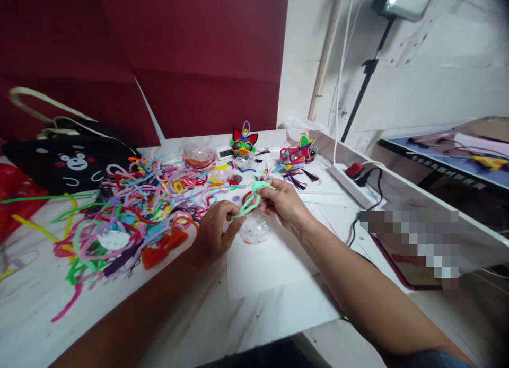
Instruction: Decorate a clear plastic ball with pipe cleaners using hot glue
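We hold a pale green fuzzy stem (258, 186) between our two hands, above a white sheet (262, 275) on the table (191, 317). The fingers of our left hand (212, 231) pinch its lower end, and those of our right hand (285, 202) grip the bunched, looped upper part. Just below our hands sits a clear ball (255, 231). To our left we see a tangled heap of coloured stems (125, 211); farther back stands an ornament with red ears (243, 146), and to our right a white power strip (347, 187).
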A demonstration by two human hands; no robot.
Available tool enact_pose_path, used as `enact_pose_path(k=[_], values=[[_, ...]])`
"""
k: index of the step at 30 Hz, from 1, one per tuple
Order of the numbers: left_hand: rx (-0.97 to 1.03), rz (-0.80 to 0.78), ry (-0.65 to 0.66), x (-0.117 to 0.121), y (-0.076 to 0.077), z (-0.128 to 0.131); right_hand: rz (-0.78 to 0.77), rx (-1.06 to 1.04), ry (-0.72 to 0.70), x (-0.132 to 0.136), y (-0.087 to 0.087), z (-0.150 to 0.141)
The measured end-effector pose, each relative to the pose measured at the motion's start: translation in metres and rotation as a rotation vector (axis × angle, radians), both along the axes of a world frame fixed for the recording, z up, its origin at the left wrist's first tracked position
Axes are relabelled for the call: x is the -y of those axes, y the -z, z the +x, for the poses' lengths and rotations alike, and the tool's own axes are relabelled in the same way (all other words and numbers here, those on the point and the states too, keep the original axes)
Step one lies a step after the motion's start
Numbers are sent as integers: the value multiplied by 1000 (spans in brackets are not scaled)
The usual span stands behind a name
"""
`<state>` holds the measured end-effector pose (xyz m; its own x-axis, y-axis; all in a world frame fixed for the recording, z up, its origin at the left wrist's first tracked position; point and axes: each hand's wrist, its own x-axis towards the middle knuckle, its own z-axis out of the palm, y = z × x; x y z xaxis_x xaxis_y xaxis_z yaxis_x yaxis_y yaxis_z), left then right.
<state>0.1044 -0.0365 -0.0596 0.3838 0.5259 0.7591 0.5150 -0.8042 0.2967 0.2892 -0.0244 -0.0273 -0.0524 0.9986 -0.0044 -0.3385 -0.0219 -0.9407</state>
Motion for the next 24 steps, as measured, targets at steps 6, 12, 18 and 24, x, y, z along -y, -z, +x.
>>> enact_pose_path(k=[6, 12, 18, 24], values=[[119, -303, -36, 6, -11, 4, -7, 66, -168, 4, -1, 1], [419, -668, 96, -3, -5, 4, 277, 326, -98, -1, 10, 4], [501, -795, 221, -11, 1, 0, 744, 592, -81, -7, 14, 10], [503, -882, 222, -13, -1, -1, 698, 703, -179, -3, 7, 15]])
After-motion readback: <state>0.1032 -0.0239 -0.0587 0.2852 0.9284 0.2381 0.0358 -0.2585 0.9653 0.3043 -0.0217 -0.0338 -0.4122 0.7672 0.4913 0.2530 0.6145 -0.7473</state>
